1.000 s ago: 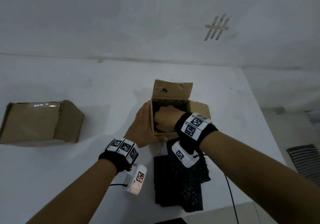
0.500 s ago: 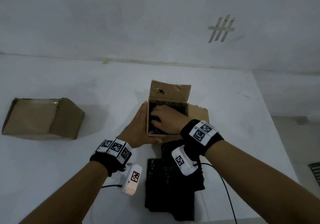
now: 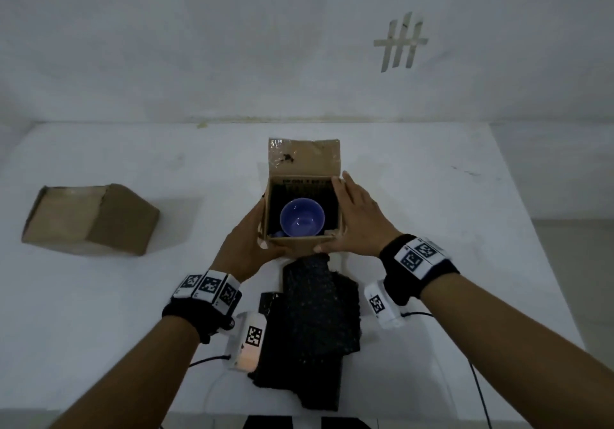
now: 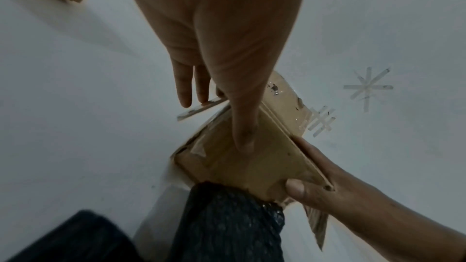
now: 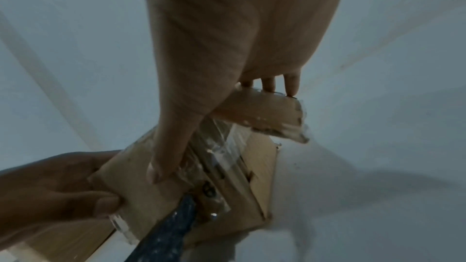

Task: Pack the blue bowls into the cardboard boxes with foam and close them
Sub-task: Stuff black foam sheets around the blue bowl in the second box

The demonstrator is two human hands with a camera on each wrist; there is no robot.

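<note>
An open cardboard box [image 3: 304,159] stands at the middle of the white table, its far flap upright. A blue bowl [image 3: 301,217] sits upright inside it, with dark foam [image 3: 276,201] lining the walls around it. My left hand [image 3: 252,236] lies flat against the box's left side, its thumb [image 4: 242,138] pressing on the near face. Against the right side flap rests my right hand [image 3: 354,217] with straight fingers, and its thumb [image 5: 157,172] also lies on the near face. Black foam pieces [image 3: 319,315] lie on the table just in front of the box.
A second cardboard box [image 3: 89,221], closed, lies at the left of the table [image 3: 415,196]. The wall [image 3: 232,46] rises right behind the table. The table's right edge [image 3: 538,262] drops to the floor. Wrist-camera cables [image 3: 478,388] trail off the near edge.
My right hand has come out of the box and gone to its right side. The bowl, hidden under that hand before, now shows inside. The left hand stays on the left side.
</note>
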